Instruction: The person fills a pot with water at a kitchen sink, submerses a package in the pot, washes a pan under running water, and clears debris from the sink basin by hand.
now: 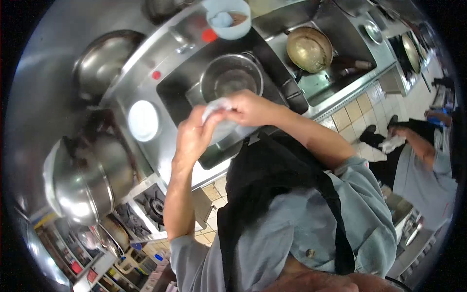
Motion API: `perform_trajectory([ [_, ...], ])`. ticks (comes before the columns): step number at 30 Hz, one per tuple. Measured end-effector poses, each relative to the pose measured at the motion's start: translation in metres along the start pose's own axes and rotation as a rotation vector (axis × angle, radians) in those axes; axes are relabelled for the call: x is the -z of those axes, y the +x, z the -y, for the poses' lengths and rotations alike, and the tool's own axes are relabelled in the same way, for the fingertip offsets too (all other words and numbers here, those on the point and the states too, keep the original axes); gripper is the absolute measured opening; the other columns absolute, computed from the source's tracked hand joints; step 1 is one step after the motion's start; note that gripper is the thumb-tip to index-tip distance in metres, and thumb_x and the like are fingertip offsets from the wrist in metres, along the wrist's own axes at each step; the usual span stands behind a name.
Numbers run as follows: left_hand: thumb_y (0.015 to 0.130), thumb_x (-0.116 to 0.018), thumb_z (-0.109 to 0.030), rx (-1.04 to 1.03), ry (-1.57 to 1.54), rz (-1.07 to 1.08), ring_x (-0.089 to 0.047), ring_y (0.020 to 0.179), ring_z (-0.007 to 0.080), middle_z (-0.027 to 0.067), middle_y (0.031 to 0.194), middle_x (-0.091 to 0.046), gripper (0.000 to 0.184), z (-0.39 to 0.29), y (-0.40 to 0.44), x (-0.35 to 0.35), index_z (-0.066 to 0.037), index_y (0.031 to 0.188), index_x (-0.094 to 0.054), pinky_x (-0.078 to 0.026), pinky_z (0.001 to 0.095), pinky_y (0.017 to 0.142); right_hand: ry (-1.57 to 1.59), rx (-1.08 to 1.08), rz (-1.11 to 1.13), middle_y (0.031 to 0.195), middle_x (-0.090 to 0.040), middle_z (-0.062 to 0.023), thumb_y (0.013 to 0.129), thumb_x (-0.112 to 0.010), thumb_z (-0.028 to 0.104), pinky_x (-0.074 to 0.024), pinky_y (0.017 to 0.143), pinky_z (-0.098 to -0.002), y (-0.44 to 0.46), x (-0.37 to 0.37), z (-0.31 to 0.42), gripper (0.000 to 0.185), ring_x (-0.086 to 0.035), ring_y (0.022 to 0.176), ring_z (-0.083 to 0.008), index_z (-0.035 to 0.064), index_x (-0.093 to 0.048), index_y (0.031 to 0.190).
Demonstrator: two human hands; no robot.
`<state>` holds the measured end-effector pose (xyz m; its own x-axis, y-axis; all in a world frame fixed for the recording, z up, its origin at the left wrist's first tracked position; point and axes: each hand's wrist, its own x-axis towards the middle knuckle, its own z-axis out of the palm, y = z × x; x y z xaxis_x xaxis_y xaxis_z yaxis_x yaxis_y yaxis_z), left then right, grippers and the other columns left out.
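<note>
Kitchen: steel wall (46,78) at left, tile floor (352,111) below; a co-worker (423,170) stands at right, something white in one hand.
Counter: steel (155,146); white dish (143,120) lies left of the left sink (175,100), tub (233,33) stands at that sink's far edge.
Right sink (348,39): pan (309,48) inside, no hand on it.
Pot (231,64): in the left sink, just beyond the hands; contents unclear.
White piece: (217,104) between both hands, above the near side of the pot; blurred, cloth or other thin stuff, cannot tell.
Left hand (192,134): fingers curled in, pinching the piece from the left.
Right hand (245,108): closed narrow on the piece from the right, knuckles raised.
Step in hand: judged to be two-handed working of the piece over the sink, perhaps wringing or rubbing; motion itself not resolved.
Next move: judged to call for a firm hold at both ends, fingers clear of the pot's rim.
</note>
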<state>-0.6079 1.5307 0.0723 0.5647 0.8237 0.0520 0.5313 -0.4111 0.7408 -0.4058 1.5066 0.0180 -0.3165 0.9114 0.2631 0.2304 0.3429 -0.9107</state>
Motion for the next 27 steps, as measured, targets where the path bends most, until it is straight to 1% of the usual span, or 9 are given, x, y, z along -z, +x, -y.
perform_trajectory([
  [2,0.094,-0.068,-0.03,0.121,0.201,0.149,-0.071,0.075,0.0321,0.0199,0.082,-0.068,0.031,-0.012,0.0,0.006,-0.003,0.108,-0.061,-0.053,0.0395,0.065,0.048,0.046,-0.061,0.085,-0.064,-0.023,0.092,-0.062,0.025,-0.0495,0.069,-0.0457,-0.008,-0.006,-0.002,0.024,-0.063,0.076,-0.0407,0.0011,-0.064,0.094],
  [3,0.092,-0.065,-0.025,0.091,0.128,0.186,-0.068,0.081,0.0435,0.0264,0.084,-0.068,0.032,-0.023,0.002,0.007,-0.001,0.113,-0.059,-0.053,0.0496,0.068,0.024,0.009,-0.025,0.085,-0.064,-0.0225,0.092,-0.06,0.022,-0.0493,0.07,-0.047,-0.012,-0.008,-0.003,0.021,-0.063,0.079,-0.0421,0.0013,-0.064,0.094],
  [7,0.086,-0.051,-0.011,0.114,0.29,0.411,-0.063,0.081,0.049,0.031,0.082,-0.064,0.025,-0.008,0.002,-0.012,0.003,0.106,-0.059,-0.049,0.0564,0.075,-0.078,-0.028,0.066,0.086,-0.064,-0.0218,0.093,-0.059,0.017,-0.0498,0.073,-0.0479,-0.022,-0.004,-0.002,0.017,-0.062,0.082,-0.044,0.001,-0.063,0.093],
  [11,0.087,-0.053,-0.012,0.103,0.3,0.438,-0.063,0.081,0.0489,0.031,0.083,-0.064,0.022,0.007,0.003,-0.024,0.003,0.102,-0.059,-0.049,0.0563,0.075,-0.049,-0.04,-0.001,0.09,-0.065,-0.0197,0.093,-0.059,0.017,-0.0508,0.077,-0.0467,-0.035,0.001,-0.01,0.016,-0.063,0.087,-0.041,0.002,-0.063,0.096],
  [16,0.088,-0.057,-0.012,0.088,0.31,0.322,-0.064,0.081,0.0462,0.0281,0.083,-0.065,0.017,0.008,0.004,-0.02,0.0,0.1,-0.06,-0.05,0.0547,0.075,-0.321,-0.223,-0.273,0.099,-0.065,-0.0155,0.089,-0.062,0.012,-0.0528,0.082,-0.0383,-0.09,0.076,-0.065,0.016,-0.065,0.093,-0.0294,0.0028,-0.063,0.103],
  [18,0.088,-0.057,-0.01,0.057,0.293,0.252,-0.065,0.08,0.0452,0.0268,0.083,-0.065,0.016,0.002,0.005,-0.011,0.0,0.101,-0.061,-0.051,0.0535,0.072,-0.3,-0.444,-0.391,0.103,-0.065,-0.0153,0.09,-0.064,0.014,-0.0514,0.084,-0.0357,-0.126,0.105,-0.09,0.023,-0.064,0.097,-0.0266,0.0017,-0.061,0.109],
  [22,0.089,-0.058,-0.005,-0.044,0.185,0.025,-0.065,0.078,0.0431,0.0231,0.083,-0.066,0.015,-0.016,0.02,0.007,-0.002,0.104,-0.062,-0.052,0.051,0.065,-0.466,-0.708,-0.242,0.112,-0.064,-0.018,0.09,-0.066,0.021,-0.0499,0.09,-0.0397,-0.152,0.113,-0.107,0.032,-0.064,0.104,-0.0327,0.0016,-0.059,0.114],
  [24,0.089,-0.057,-0.001,-0.077,0.176,-0.025,-0.065,0.078,0.0427,0.0218,0.084,-0.066,0.015,-0.012,0.029,0.016,-0.003,0.103,-0.063,-0.051,0.0486,0.065,-0.5,-0.707,-0.209,0.115,-0.064,-0.0187,0.089,-0.067,0.024,-0.0492,0.091,-0.0424,-0.162,0.1,-0.128,0.035,-0.062,0.107,-0.0362,0.0027,-0.059,0.115],
  [27,0.089,-0.058,0.0,-0.2,0.209,-0.146,-0.065,0.082,0.0421,0.022,0.086,-0.066,0.015,-0.014,0.045,0.04,-0.003,0.103,-0.062,-0.051,0.0427,0.068,-0.632,-0.634,-0.189,0.107,-0.064,-0.0222,0.091,-0.062,0.018,-0.0502,0.083,-0.0482,-0.167,0.09,-0.153,0.022,-0.061,0.097,-0.0436,0.0038,-0.058,0.106],
])
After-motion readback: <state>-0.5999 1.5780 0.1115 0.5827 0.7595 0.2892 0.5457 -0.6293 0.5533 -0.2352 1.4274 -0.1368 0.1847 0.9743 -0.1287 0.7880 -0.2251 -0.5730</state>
